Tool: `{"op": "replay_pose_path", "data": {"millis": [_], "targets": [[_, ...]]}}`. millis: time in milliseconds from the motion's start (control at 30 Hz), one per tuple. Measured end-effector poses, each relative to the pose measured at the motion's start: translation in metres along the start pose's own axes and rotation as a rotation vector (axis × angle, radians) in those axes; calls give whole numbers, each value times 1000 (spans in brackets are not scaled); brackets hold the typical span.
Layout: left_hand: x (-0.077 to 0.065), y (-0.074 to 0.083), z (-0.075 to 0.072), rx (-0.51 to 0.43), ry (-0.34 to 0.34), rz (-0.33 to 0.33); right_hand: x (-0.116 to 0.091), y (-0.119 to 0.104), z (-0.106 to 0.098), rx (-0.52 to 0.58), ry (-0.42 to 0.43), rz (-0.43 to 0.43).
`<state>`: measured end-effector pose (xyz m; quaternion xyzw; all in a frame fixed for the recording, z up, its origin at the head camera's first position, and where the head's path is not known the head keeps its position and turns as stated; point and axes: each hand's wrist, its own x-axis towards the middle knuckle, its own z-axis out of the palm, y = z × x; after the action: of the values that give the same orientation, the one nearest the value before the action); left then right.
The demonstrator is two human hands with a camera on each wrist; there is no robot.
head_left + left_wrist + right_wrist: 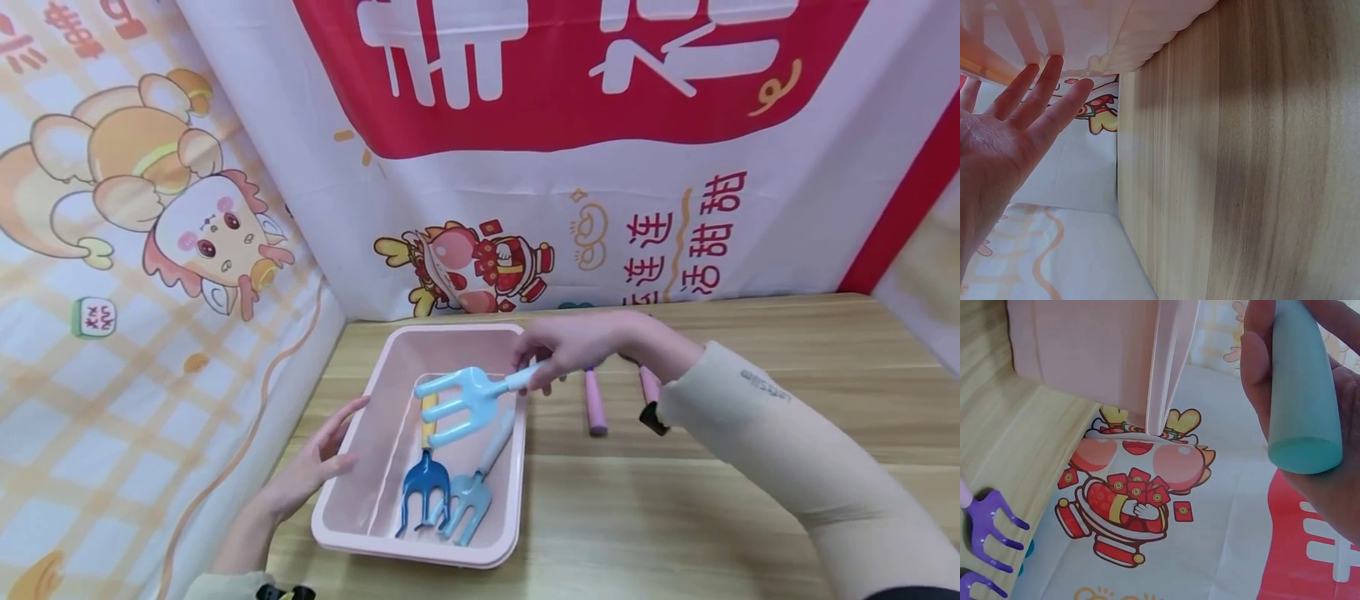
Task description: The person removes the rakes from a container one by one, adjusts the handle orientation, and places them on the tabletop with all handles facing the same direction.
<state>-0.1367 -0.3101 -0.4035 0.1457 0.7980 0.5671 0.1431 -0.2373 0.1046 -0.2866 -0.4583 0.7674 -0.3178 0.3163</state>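
A pale pink plastic basin (341, 533) stands on the wooden table. My right hand (577, 340) grips the pale handle of a light blue hand fork (480, 398), holding it over the basin with its tines toward the left. In the right wrist view, the rounded butt of that handle (1307, 419) sticks out from the curled fingers. Inside the basin lie a dark blue hand fork (426, 482) with a yellow handle and another light blue hand fork (474, 492). My left hand (318, 458) has its extended fingers against the basin's left outer wall, also seen in the left wrist view.
Right of the basin, a pink-handled tool (595, 404) and a second pink handle (649, 385) lie partly behind my right arm. A purple fork head (991, 525) shows in the right wrist view. Printed cloth walls (360, 275) border the table's back and left.
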Motion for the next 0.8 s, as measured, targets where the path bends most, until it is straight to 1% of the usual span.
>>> {"op": "replay_pose_path", "data": {"millis": [167,233,333,500,667,800], "targets": [[-2,-1,0,-14,-14,21,-22,2,13,6,65,-11],[-2,-1,0,-21,-17,27,-31,5,17,-1,107,-18],[-2,0,0,-31,-25,35,-43,13,23,28,148,-18],[-2,-1,0,-42,-34,52,-61,26,27,101,194,22],[-2,0,0,-37,-29,53,-80,37,30,109,288,42],[-3,1,1,-33,-20,41,-96,47,30,131,361,58]]}}
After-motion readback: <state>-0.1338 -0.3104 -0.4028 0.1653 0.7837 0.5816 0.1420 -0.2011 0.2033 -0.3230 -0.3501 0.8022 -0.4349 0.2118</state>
